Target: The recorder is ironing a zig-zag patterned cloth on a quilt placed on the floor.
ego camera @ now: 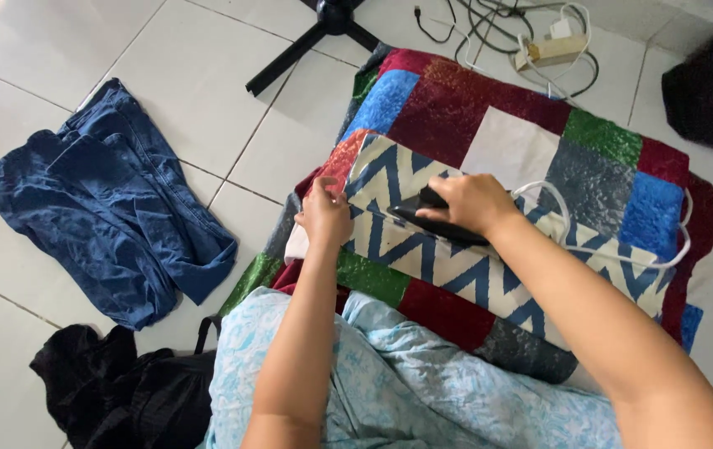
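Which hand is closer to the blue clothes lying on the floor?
Left. The left hand is nearer the blue clothes; the right hand grips the iron, farther away.

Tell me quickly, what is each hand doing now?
Left hand: closed, fingers pinching the edge of the zigzag cloth.
Right hand: closed around the handle of the black iron, which rests on that cloth.

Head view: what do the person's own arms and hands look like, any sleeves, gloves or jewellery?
Both forearms are bare to the frame edge; no sleeves show. The left hand and right hand wear no gloves, and no rings, watch or bracelets are visible. Short fingernails cannot be judged. A light blue patterned garment covers the lap below.
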